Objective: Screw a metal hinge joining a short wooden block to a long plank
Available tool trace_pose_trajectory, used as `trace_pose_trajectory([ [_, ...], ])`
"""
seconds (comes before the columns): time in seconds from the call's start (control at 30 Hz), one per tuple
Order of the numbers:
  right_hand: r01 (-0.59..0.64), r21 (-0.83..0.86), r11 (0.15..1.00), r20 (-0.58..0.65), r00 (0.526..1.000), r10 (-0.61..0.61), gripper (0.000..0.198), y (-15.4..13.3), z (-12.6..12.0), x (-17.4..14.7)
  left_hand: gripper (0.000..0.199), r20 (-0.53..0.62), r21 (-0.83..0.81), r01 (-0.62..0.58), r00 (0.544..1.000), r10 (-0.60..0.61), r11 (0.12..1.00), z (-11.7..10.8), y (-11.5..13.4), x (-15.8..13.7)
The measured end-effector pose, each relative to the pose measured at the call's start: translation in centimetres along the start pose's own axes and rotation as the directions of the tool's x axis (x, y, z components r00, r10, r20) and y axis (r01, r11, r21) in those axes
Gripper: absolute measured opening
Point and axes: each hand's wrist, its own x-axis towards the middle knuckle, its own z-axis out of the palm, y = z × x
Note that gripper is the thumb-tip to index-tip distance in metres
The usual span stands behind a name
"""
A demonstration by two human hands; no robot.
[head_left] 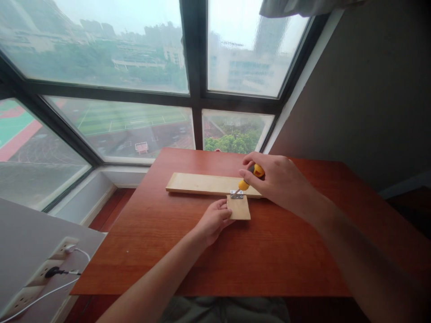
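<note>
My right hand (276, 179) grips a yellow-and-black screwdriver (251, 177), its tip down on a small metal hinge (236, 194). The hinge sits where a long pale wooden board (202, 184) meets a small wooden piece (239, 208). My left hand (213, 220) presses its fingers on the left edge of the small piece, holding it flat on the red-brown table (202, 260).
A large window runs behind the table, with a grey wall (370, 98) to the right. At lower left a white power strip (43, 273) holds a black plug and a white charger with cables. The table's front edge is near my body.
</note>
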Motion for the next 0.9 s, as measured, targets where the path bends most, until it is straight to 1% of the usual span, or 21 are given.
trace_pose_trajectory([
  [0.1, 0.015, 0.000, 1.000, -0.015, 1.000, -0.015, 0.019, -0.1, 0.0, -0.1, 0.037, 0.008, -0.006, -0.010, 1.000, 0.010, 1.000, 0.1, 0.0, -0.1],
  [0.27, 0.038, 0.032, 0.999, 0.012, 0.999, -0.038, 0.030, 0.0, -0.3, -0.6, 0.033, -0.024, -0.003, -0.025, 0.999, 0.025, 1.000, 0.3, 0.0, 0.0],
  [0.43, 0.049, 0.047, 0.998, 0.040, 0.998, -0.051, 0.023, 0.0, -0.5, -0.5, 0.024, -0.075, 0.035, -0.053, 0.996, 0.055, 0.998, 0.4, -0.4, 0.5],
  [0.53, 0.048, 0.039, 0.998, 0.043, 0.998, -0.050, 0.023, 0.0, -0.5, -0.3, 0.027, -0.087, 0.042, -0.058, 0.994, 0.062, 0.997, 0.6, -0.6, 0.6],
  [0.63, 0.024, 0.011, 1.000, 0.040, 0.999, -0.024, 0.024, -0.1, -0.6, -0.3, 0.028, -0.099, 0.037, -0.071, 0.992, 0.074, 0.997, 0.8, -0.7, 0.5],
  [0.77, -0.006, -0.014, 1.000, 0.065, 0.998, 0.007, 0.024, -0.1, -0.9, -0.5, 0.029, -0.097, 0.026, -0.084, 0.992, 0.086, 0.996, 1.1, -0.8, 0.2],
  [0.9, 0.004, -0.012, 1.000, 0.052, 0.999, -0.004, 0.021, 0.0, -1.0, -0.6, 0.034, -0.105, 0.031, -0.092, 0.990, 0.095, 0.995, 1.1, -0.8, 0.1],
])
